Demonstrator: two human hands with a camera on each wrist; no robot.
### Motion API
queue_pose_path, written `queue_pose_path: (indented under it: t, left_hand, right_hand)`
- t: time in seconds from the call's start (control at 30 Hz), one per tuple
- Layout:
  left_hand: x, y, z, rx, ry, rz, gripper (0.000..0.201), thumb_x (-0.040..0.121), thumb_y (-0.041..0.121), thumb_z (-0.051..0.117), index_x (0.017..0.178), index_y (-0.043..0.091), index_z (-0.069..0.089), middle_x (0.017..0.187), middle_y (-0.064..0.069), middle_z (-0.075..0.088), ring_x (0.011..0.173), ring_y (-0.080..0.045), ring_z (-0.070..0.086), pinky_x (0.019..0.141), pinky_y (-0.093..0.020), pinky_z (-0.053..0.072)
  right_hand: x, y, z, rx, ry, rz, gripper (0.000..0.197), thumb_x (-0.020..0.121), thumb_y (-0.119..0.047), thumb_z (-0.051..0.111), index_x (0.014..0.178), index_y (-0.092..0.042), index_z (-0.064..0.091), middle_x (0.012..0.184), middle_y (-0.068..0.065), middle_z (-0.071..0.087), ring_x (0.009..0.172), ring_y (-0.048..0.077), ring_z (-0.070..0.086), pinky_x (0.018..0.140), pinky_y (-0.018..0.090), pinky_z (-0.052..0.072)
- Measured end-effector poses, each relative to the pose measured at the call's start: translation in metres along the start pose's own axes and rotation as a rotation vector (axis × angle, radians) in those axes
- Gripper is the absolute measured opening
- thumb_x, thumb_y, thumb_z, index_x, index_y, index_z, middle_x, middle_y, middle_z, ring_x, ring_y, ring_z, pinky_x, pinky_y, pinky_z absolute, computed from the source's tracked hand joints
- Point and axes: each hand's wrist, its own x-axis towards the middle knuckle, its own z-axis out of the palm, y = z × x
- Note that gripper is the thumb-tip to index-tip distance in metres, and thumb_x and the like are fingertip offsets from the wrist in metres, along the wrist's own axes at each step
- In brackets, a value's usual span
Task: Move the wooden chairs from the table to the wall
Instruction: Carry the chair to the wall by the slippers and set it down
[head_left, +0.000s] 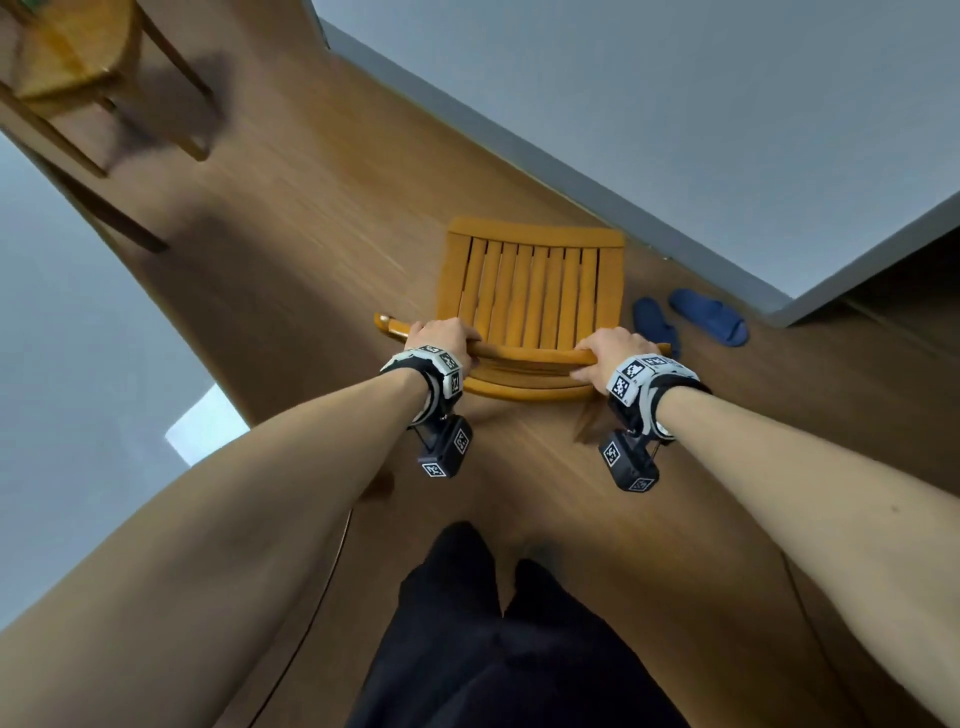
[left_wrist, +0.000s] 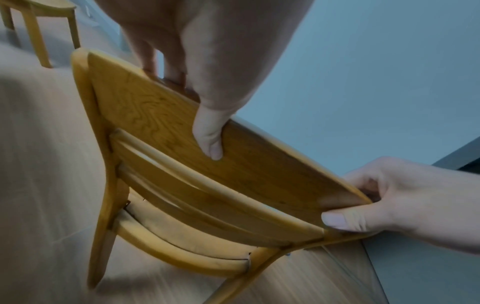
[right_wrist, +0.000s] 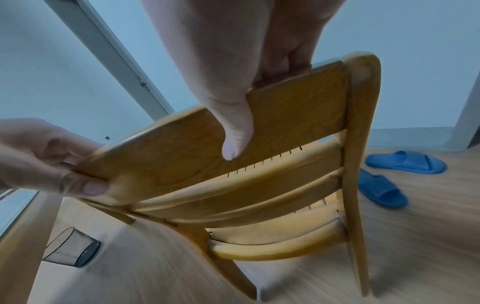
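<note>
Left hand (head_left: 439, 338): fingers over the chair's top rail, thumb on its rear face, clamped near the left end.
Right hand (head_left: 613, 348): clamped likewise near the right end.
Wooden chair (head_left: 530, 296): honey-coloured, slatted seat facing away from the person toward the grey wall (head_left: 675, 104); backrest rail runs left to right.
Blue slippers (head_left: 691, 318): beside the chair's right.
Second chair (head_left: 67, 57): far left.

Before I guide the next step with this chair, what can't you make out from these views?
- Chair feet: head view, hidden under the seat; wrist views blurred, so lifted or dragged is unclear.
- Left hand and right hand fingertips: hidden behind the top rail.
- Second chair: cut off by the head view's corner.
- Slippers: clearance from chair unclear.
</note>
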Motion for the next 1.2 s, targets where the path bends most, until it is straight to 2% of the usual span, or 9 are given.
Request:
queue_pose_path:
  t: [0.2, 0.37, 0.4, 0.53, 0.7, 0.77, 1.0, 1.1, 1.2]
  left_hand:
    - [0.043, 0.012, -0.055, 0.009, 0.021, 0.050, 0.031, 0.093, 0.027, 0.067, 0.123, 0.032, 0.068, 0.117, 0.000, 0.068, 0.114, -0.027, 0.059, 0.103, -0.040, 0.039]
    - [0.095, 0.010, -0.108, 0.072, -0.012, 0.174, 0.023, 0.093, 0.031, 0.067, 0.116, 0.031, 0.068, 0.108, 0.002, 0.067, 0.106, -0.026, 0.061, 0.098, -0.043, 0.042]
    - [0.107, 0.009, -0.120, 0.089, -0.010, 0.201, 0.021, 0.093, 0.031, 0.067, 0.114, 0.030, 0.068, 0.107, 0.002, 0.067, 0.104, -0.026, 0.061, 0.097, -0.043, 0.044]
    - [0.150, 0.002, -0.158, 0.118, 0.018, 0.297, 0.014, 0.093, 0.031, 0.066, 0.106, 0.028, 0.067, 0.102, 0.002, 0.065, 0.099, -0.025, 0.061, 0.093, -0.042, 0.046]
    - [0.198, -0.014, -0.184, 0.145, -0.001, 0.382, 0.005, 0.094, 0.029, 0.066, 0.099, 0.027, 0.066, 0.097, 0.004, 0.065, 0.093, -0.022, 0.060, 0.091, -0.042, 0.047]
    - [0.216, -0.019, -0.186, 0.161, -0.013, 0.392, 0.006, 0.094, 0.028, 0.066, 0.099, 0.027, 0.068, 0.098, 0.004, 0.066, 0.093, -0.022, 0.061, 0.093, -0.043, 0.048]
    - [0.273, -0.024, -0.191, 0.173, -0.050, 0.368, 0.013, 0.090, 0.019, 0.066, 0.097, 0.028, 0.073, 0.095, 0.001, 0.069, 0.093, -0.027, 0.064, 0.093, -0.043, 0.049]
    - [0.297, -0.017, -0.199, 0.143, -0.064, 0.333, 0.011, 0.089, 0.018, 0.068, 0.095, 0.026, 0.075, 0.091, 0.002, 0.070, 0.091, -0.025, 0.064, 0.094, -0.042, 0.049]
    - [0.318, -0.010, -0.207, 0.123, -0.069, 0.311, 0.014, 0.090, 0.019, 0.068, 0.099, 0.026, 0.076, 0.090, 0.002, 0.071, 0.091, -0.024, 0.065, 0.095, -0.042, 0.048]
  right_hand:
    - [0.031, 0.008, -0.060, 0.001, 0.047, 0.021, 0.025, 0.095, -0.046, 0.064, 0.110, -0.028, 0.072, 0.096, 0.001, 0.063, 0.096, 0.027, 0.059, 0.075, 0.035, 0.041]
    - [0.068, 0.002, -0.110, 0.040, 0.085, 0.068, 0.031, 0.092, -0.047, 0.068, 0.117, -0.030, 0.070, 0.114, 0.003, 0.069, 0.109, 0.030, 0.062, 0.083, 0.038, 0.047]
    - [0.076, -0.001, -0.120, 0.050, 0.105, 0.079, 0.031, 0.092, -0.047, 0.069, 0.118, -0.030, 0.069, 0.112, 0.002, 0.069, 0.109, 0.029, 0.063, 0.084, 0.038, 0.047]
    - [0.102, -0.011, -0.155, 0.082, 0.154, 0.127, 0.021, 0.091, -0.047, 0.069, 0.098, -0.027, 0.071, 0.092, -0.001, 0.067, 0.090, 0.025, 0.064, 0.078, 0.036, 0.049]
    - [0.130, -0.029, -0.164, 0.132, 0.194, 0.196, 0.014, 0.092, -0.044, 0.069, 0.091, -0.030, 0.069, 0.083, -0.005, 0.064, 0.081, 0.022, 0.060, 0.075, 0.035, 0.047]
    - [0.140, -0.035, -0.161, 0.155, 0.197, 0.214, 0.013, 0.092, -0.044, 0.068, 0.088, -0.032, 0.068, 0.083, -0.005, 0.065, 0.082, 0.023, 0.061, 0.075, 0.034, 0.046]
    - [0.188, -0.044, -0.164, 0.242, 0.111, 0.288, 0.016, 0.090, -0.043, 0.072, 0.096, -0.028, 0.074, 0.090, -0.001, 0.069, 0.090, 0.025, 0.064, 0.086, 0.042, 0.053]
    - [0.209, -0.039, -0.172, 0.245, 0.085, 0.288, 0.015, 0.090, -0.043, 0.072, 0.090, -0.028, 0.070, 0.087, -0.002, 0.067, 0.089, 0.024, 0.064, 0.079, 0.039, 0.051]
    - [0.232, -0.031, -0.181, 0.245, 0.077, 0.297, 0.013, 0.090, -0.043, 0.072, 0.088, -0.031, 0.069, 0.087, -0.003, 0.066, 0.087, 0.023, 0.062, 0.075, 0.036, 0.048]
